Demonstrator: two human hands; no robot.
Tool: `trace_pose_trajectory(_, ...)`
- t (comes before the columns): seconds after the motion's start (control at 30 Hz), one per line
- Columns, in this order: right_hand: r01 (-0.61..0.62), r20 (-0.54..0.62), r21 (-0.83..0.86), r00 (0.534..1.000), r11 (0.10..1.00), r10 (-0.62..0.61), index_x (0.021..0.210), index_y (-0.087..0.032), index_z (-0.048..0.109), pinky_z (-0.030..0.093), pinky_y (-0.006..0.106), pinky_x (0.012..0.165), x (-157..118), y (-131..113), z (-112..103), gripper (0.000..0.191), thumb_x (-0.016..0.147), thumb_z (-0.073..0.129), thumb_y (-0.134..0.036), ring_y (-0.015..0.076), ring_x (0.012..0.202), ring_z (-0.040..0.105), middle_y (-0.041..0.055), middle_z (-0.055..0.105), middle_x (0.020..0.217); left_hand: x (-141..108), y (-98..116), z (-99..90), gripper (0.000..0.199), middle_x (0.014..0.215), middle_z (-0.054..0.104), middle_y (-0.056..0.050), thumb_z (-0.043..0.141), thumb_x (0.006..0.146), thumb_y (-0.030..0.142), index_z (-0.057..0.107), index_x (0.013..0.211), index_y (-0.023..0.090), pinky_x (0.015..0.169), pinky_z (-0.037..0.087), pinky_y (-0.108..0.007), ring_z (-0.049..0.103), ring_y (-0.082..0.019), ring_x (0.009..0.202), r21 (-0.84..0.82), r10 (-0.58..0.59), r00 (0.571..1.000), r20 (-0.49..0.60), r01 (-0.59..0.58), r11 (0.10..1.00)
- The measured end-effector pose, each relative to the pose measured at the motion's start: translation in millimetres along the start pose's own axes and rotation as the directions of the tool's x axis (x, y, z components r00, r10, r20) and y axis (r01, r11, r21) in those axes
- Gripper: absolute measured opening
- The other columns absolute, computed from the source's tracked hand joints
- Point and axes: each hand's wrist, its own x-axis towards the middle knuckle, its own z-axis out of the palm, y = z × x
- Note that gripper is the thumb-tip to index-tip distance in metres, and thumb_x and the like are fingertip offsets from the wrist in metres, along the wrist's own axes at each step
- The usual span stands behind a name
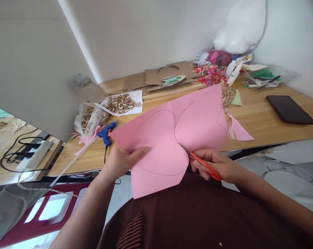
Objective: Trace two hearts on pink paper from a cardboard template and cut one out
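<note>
A pink sheet of paper [156,138] with curved, rounded outlines drawn on it is held up above my lap. My left hand [122,159] grips its left edge, the thumb lying on top. In my right hand [211,162] is a pair of scissors with orange handles [205,166]. The blades are at the paper's lower right, where a cut runs along a drawn line near the middle. Part of the right-hand fingers is hidden behind the handles.
On the wooden table [252,117] are a blue glue gun [106,132], a bag of shells [87,119], shell pieces [121,103] on white paper, cardboard [169,74], colourful cords [211,74], glue bottles [234,74], a pink tassel [238,129] and a black phone [290,109].
</note>
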Motion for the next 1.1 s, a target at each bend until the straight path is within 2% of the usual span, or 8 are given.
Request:
trace_pose_trajectory(0.17,0.014,-0.008,-0.006,1.0,1.0,-0.014,0.078,-0.017,0.061,0.027,0.024,0.047,-0.9,0.6,-0.1,0.047,0.087,0.067,-0.063,0.0087,0.048,0.037,-0.0028,0.052,0.052,-1.2,2.0,0.8,0.031,0.09,0.077,-0.006,0.079,0.081,0.047,0.073,0.099,0.022,0.077,0.065,-0.039,0.073,-0.024,0.082,-0.016,-0.027,1.0,0.008,0.027,1.0)
trace_pose_trajectory(0.27,0.013,0.008,-0.027,1.0,1.0,-0.013,0.079,-0.017,0.062,0.028,0.024,0.048,-1.0,1.5,-2.2,0.045,0.089,0.067,-0.061,0.0087,0.048,0.038,-0.0026,0.054,0.052,-1.3,2.7,0.9,0.029,0.084,0.077,-0.005,0.079,0.08,0.049,0.073,0.091,0.022,0.078,0.066,-0.04,0.074,-0.025,0.083,-0.008,-0.048,0.999,0.004,0.048,0.999)
trace_pose_trajectory(0.43,0.002,0.031,-0.027,1.0,1.0,-0.001,0.084,-0.016,0.064,0.03,0.024,0.051,-0.3,2.9,-4.8,0.043,0.089,0.068,-0.059,0.0095,0.05,0.041,-0.0019,0.056,0.055,0.6,4.4,0.1,0.024,0.085,0.077,-0.005,0.079,0.081,0.045,0.072,0.084,0.023,0.084,0.066,-0.04,0.075,-0.027,0.097,-0.024,-0.039,0.998,0.043,0.04,0.999)
trace_pose_trajectory(0.6,-0.002,0.02,-0.013,1.0,1.0,0.002,0.084,-0.017,0.064,0.03,0.025,0.052,-1.2,2.2,-4.0,0.044,0.089,0.066,-0.061,0.0106,0.05,0.041,-0.0014,0.056,0.055,2.2,5.2,0.1,0.029,0.072,0.073,-0.004,0.078,0.082,0.046,0.067,0.07,0.022,0.082,0.066,-0.04,0.075,-0.027,0.097,-0.014,-0.062,0.996,0.07,0.063,0.998)
trace_pose_trajectory(0.77,0.0,0.008,0.003,1.0,1.0,0.0,0.082,-0.018,0.062,0.029,0.025,0.052,-2.5,2.2,-2.9,0.045,0.088,0.067,-0.062,0.0105,0.05,0.038,-0.002,0.054,0.053,2.1,4.3,1.1,0.026,0.083,0.076,-0.005,0.079,0.081,0.045,0.069,0.077,0.021,0.08,0.066,-0.038,0.075,-0.026,0.097,-0.033,-0.05,0.998,0.05,0.052,0.998)
trace_pose_trajectory(0.97,0.021,0.017,-0.011,1.0,1.0,-0.021,0.08,-0.018,0.061,0.031,0.026,0.054,-3.0,3.5,-4.5,0.044,0.09,0.066,-0.06,0.0106,0.051,0.039,-0.002,0.054,0.053,0.8,5.2,0.9,0.029,0.072,0.073,-0.004,0.078,0.081,0.047,0.069,0.072,0.021,0.073,0.065,-0.036,0.075,-0.026,0.092,-0.028,-0.084,0.995,0.059,0.086,0.996)
trace_pose_trajectory(1.1,0.022,0.016,-0.008,1.0,1.0,-0.022,0.078,-0.018,0.059,0.031,0.026,0.054,-3.8,1.8,-4.8,0.046,0.09,0.066,-0.062,0.0102,0.051,0.038,-0.0026,0.053,0.052,1.9,5.1,0.7,0.026,0.084,0.076,-0.005,0.08,0.08,0.045,0.072,0.082,0.021,0.072,0.065,-0.036,0.075,-0.025,0.088,-0.048,-0.075,0.996,0.053,0.077,0.996)
